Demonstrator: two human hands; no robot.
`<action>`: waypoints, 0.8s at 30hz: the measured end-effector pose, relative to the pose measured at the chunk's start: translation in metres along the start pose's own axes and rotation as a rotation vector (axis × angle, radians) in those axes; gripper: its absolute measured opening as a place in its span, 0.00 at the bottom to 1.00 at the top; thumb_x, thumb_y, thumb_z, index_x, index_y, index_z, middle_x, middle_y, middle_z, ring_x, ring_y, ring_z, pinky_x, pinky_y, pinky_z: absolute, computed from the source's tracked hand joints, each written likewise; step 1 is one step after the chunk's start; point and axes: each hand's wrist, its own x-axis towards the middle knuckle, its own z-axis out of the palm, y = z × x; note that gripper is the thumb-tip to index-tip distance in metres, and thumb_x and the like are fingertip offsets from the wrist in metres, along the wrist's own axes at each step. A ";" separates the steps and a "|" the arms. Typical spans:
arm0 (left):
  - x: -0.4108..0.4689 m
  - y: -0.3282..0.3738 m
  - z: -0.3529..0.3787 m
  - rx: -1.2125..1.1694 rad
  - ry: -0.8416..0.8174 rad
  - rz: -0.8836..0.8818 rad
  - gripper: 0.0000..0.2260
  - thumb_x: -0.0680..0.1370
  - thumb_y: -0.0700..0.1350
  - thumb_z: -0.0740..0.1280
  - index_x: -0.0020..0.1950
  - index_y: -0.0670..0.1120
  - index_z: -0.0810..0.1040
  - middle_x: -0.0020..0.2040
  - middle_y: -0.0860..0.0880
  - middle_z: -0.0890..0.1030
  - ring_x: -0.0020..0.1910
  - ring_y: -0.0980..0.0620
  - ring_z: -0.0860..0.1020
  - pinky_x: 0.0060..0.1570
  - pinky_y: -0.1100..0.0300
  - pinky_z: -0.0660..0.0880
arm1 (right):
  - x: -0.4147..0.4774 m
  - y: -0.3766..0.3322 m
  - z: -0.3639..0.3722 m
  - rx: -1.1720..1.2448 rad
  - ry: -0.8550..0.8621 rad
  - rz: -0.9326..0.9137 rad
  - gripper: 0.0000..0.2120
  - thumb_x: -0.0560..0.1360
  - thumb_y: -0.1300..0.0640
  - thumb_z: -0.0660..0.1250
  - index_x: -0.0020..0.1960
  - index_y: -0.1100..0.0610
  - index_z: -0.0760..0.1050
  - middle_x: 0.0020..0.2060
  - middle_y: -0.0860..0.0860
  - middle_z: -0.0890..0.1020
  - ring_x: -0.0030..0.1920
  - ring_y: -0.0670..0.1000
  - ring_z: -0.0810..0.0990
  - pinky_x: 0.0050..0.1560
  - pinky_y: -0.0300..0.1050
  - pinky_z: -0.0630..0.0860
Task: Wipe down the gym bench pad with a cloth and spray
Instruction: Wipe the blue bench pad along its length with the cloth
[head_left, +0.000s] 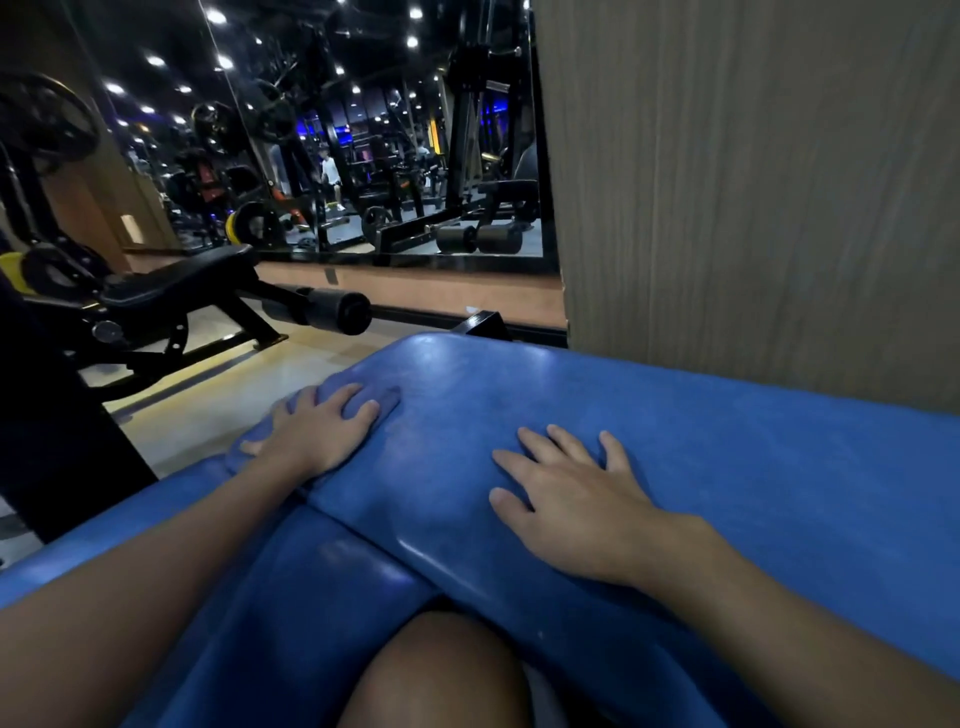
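The left hand (317, 431) presses a soft blue cloth (363, 387) flat, fingers spread, left of middle. The right hand (571, 499) lies open on the shiny blue padded worktop (753, 467).

Blue bench pad (597, 395), blue cloth (343, 384) flat at its left edge

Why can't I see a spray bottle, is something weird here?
Nothing looks broken or spilled. The left hand presses a blue cloth flat on the blue bench pad, the right hand rests bare on it. No spray bottle shows in this view.
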 end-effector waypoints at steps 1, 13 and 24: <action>-0.010 0.005 -0.001 -0.007 -0.014 -0.018 0.34 0.68 0.78 0.42 0.73 0.70 0.56 0.79 0.49 0.56 0.78 0.40 0.51 0.71 0.32 0.49 | -0.008 0.003 -0.001 -0.002 -0.006 0.001 0.26 0.82 0.40 0.45 0.77 0.45 0.54 0.80 0.49 0.47 0.79 0.52 0.41 0.73 0.67 0.36; -0.125 0.074 0.002 -0.007 -0.095 0.080 0.29 0.75 0.71 0.47 0.76 0.66 0.55 0.81 0.49 0.50 0.78 0.36 0.43 0.70 0.27 0.44 | -0.088 0.000 0.000 -0.046 0.010 0.072 0.25 0.82 0.41 0.46 0.78 0.44 0.53 0.80 0.46 0.49 0.79 0.50 0.45 0.75 0.64 0.42; -0.157 0.053 -0.033 0.167 -0.177 0.580 0.23 0.81 0.66 0.46 0.76 0.70 0.48 0.82 0.53 0.46 0.80 0.45 0.43 0.72 0.31 0.47 | -0.178 0.033 -0.008 -0.157 0.019 0.215 0.44 0.65 0.25 0.30 0.77 0.37 0.48 0.79 0.38 0.47 0.79 0.45 0.43 0.76 0.60 0.43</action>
